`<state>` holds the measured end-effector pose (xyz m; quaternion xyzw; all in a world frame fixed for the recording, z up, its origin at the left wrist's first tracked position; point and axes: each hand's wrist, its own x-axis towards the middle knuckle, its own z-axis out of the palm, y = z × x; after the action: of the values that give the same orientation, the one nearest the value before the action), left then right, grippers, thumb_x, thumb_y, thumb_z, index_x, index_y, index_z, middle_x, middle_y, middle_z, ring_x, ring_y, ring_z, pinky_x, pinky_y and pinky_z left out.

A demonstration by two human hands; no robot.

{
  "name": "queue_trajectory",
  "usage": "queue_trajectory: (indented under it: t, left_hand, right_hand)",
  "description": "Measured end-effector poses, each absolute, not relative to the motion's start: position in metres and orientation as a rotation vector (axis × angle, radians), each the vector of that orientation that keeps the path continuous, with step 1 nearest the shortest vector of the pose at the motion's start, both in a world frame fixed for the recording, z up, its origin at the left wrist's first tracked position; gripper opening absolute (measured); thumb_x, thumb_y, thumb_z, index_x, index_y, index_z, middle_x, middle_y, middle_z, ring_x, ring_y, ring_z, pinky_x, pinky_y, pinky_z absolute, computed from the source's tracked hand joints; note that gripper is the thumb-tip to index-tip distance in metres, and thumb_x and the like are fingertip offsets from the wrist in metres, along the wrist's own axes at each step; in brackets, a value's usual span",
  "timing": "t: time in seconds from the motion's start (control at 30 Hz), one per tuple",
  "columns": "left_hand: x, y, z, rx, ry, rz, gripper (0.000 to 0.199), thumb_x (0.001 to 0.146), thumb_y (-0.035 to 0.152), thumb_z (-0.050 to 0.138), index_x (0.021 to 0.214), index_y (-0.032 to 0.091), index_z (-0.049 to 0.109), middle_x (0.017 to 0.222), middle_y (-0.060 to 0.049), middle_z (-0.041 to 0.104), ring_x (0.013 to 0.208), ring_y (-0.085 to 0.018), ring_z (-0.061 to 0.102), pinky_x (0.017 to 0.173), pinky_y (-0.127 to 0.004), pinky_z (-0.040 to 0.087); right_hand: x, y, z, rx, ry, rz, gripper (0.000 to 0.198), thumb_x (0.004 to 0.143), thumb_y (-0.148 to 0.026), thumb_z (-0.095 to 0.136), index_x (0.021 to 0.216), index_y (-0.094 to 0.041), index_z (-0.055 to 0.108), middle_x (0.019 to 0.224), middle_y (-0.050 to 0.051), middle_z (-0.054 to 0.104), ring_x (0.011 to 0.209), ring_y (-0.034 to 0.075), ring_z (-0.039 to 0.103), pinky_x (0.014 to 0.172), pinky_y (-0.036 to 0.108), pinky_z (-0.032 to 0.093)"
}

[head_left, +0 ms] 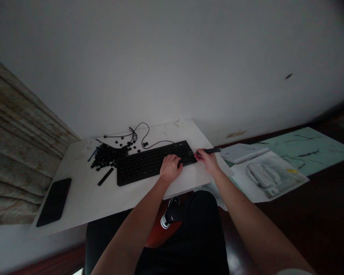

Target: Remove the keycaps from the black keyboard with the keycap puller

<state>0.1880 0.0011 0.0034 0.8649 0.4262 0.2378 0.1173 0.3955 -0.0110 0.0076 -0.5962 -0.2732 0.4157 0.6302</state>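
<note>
A black keyboard (pixel 143 166) lies at a slant on the white desk, with its key area dark and fine detail hard to make out. My left hand (pixel 171 168) rests on the keyboard's front right part, fingers stretched over it and the thumb near its front edge. At the keyboard's right end, my right hand (pixel 206 158) is closed around a slim black tool (pixel 213 150). The tool's handle points right, and its tip is by the keys; its exact kind is unclear. Left of the keyboard is a heap of loose black keycaps (pixel 107 154).
A thin black cable (pixel 145 133) loops behind the keyboard. A black strip (pixel 105 177) and a blue stick (pixel 92 154) lie by the heap. A dark flat device (pixel 54 201) sits at the desk's left end. Papers (pixel 243 152) and a clear bag (pixel 265 175) are to the right.
</note>
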Motion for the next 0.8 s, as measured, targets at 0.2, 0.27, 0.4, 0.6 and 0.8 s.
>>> queue_trajectory:
  t: [0.2, 0.27, 0.4, 0.6, 0.8]
  left_hand:
    - [0.19, 0.002, 0.006, 2.535, 1.246, 0.672, 0.05, 0.091, 0.039, 0.062, 0.136, 0.019, 0.051, 0.125, -0.01, 0.062, 0.118, -0.028, 0.052, 0.102, -0.044, 0.041]
    - [0.19, 0.002, 0.007, 2.57, 1.217, 0.643, 0.052, 0.093, 0.042, 0.06, 0.139, 0.02, 0.048, 0.126, -0.01, 0.062, 0.118, -0.029, 0.052, 0.101, -0.045, 0.041]
    - [0.189, 0.003, 0.009, 2.58, 1.233, 0.601, 0.024, 0.099, 0.031, 0.049, 0.119, 0.02, 0.058, 0.113, -0.008, 0.065, 0.111, -0.026, 0.055, 0.097, -0.042, 0.042]
    - [0.188, 0.003, 0.009, 2.533, 1.26, 0.624, 0.014, 0.095, 0.019, 0.05, 0.106, 0.019, 0.059, 0.102, -0.008, 0.065, 0.104, -0.025, 0.057, 0.094, -0.041, 0.043]
    - [0.188, 0.002, 0.008, 2.522, 1.269, 0.631, 0.016, 0.087, 0.016, 0.055, 0.103, 0.019, 0.06, 0.102, -0.009, 0.064, 0.106, -0.027, 0.057, 0.095, -0.042, 0.044]
  right_hand:
    - [0.375, -0.016, 0.033, -1.46, -0.967, 1.016, 0.027, 0.077, -0.04, 0.076, 0.087, -0.017, 0.066, 0.071, 0.007, 0.073, 0.058, 0.018, 0.069, 0.046, 0.024, 0.054]
    - [0.367, -0.016, 0.039, -1.493, -1.159, 1.023, 0.025, 0.08, -0.04, 0.074, 0.089, -0.018, 0.068, 0.071, 0.006, 0.073, 0.059, 0.018, 0.069, 0.048, 0.024, 0.055]
    - [0.36, -0.012, 0.042, -1.597, -1.435, 0.985, 0.019, 0.083, -0.037, 0.072, 0.087, -0.019, 0.069, 0.071, 0.005, 0.073, 0.06, 0.018, 0.069, 0.05, 0.024, 0.055]
    - [0.359, -0.006, 0.047, -1.689, -1.559, 0.986, 0.016, 0.085, -0.033, 0.069, 0.082, -0.017, 0.071, 0.069, 0.007, 0.073, 0.061, 0.019, 0.07, 0.051, 0.025, 0.055]
    - [0.359, 0.005, 0.057, -1.627, -1.665, 1.031, 0.01, 0.077, -0.028, 0.076, 0.075, -0.018, 0.073, 0.063, 0.004, 0.072, 0.052, 0.018, 0.067, 0.05, 0.025, 0.054]
